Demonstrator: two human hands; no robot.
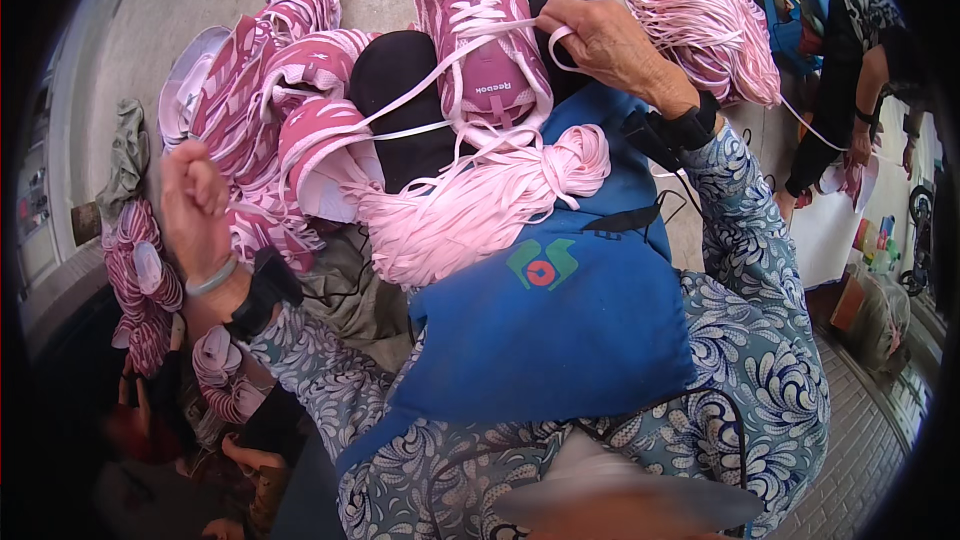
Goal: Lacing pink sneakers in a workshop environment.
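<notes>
My right hand (610,45) pinches a pale pink shoelace (500,28) above the pink sneaker (490,70), which lies with its laced front facing up. From there the shoelace slants down to the left across a black rounded pad (395,90), and another strand runs from the shoe the same way. My left hand (195,195) is raised at the left with curled fingers, slightly blurred; whether a strand lies in it cannot be made out. Below the sneaker, a bundle of pink laces (470,210) rests on my lap, over a blue apron (550,330).
Stacked pink shoe uppers (235,90) stand at the left beside another sneaker (325,145). A larger heap of laces (690,15) lies at the upper right. Other people work at the right (865,100) and lower left, near more stacked shoes (145,280).
</notes>
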